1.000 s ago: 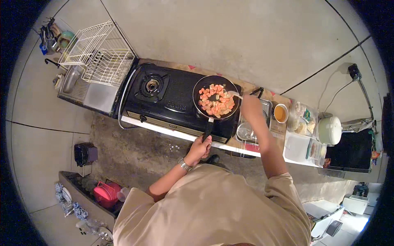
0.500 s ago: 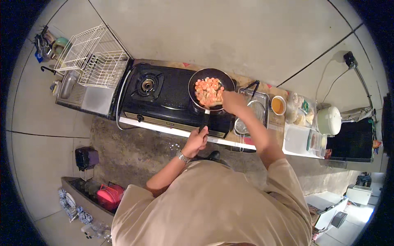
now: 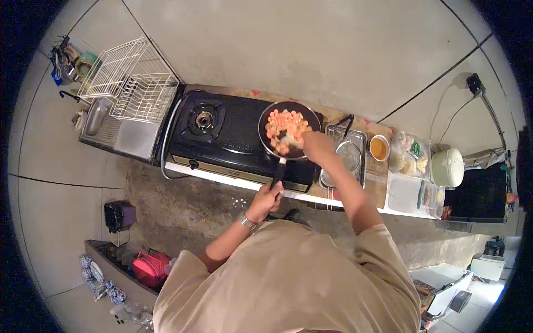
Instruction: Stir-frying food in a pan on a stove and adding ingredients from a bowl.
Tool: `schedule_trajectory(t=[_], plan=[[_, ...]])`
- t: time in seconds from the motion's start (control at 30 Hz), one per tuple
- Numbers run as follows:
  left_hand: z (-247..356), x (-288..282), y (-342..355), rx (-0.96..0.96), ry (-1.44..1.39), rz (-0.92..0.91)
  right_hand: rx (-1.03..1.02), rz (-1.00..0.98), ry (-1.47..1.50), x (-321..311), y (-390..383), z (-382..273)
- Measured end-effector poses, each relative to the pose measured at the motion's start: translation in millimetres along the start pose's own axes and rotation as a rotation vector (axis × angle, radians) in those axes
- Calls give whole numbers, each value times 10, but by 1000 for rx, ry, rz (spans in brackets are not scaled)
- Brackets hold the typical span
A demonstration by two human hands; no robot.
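The left hand (image 3: 264, 203) grips the frying pan (image 3: 311, 117) handle (image 3: 277, 173); the right hand's (image 3: 318, 146) hold is unclear. A hard push could spill orange food pieces (image 3: 285, 122).

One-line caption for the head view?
At a black stove, the left hand grips the handle of a frying pan of orange food; the right hand is at the pan's right edge.

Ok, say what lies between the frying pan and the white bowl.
In the head view, a rectangular tray with a mesh strainer lies between the pan and bowl; the right hand is over the pan's edge.
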State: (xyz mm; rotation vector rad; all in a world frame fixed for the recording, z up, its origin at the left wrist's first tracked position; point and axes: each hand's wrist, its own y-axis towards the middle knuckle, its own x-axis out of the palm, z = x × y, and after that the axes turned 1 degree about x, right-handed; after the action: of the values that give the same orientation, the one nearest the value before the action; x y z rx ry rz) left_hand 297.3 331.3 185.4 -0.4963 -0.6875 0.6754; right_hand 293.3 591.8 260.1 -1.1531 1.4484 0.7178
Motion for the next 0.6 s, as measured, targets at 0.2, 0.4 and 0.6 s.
schedule_trajectory(t=[0.2, 0.4, 0.6], plan=[[102, 34, -28, -28, -38, -42, 20, 197, 40, 60, 313, 285], [88, 52, -125, -27, -31, 18, 67, 23, -35, -82, 111, 225], [95, 92, 34, -33, -59, -36, -3, 235, 30, 76, 517, 334]])
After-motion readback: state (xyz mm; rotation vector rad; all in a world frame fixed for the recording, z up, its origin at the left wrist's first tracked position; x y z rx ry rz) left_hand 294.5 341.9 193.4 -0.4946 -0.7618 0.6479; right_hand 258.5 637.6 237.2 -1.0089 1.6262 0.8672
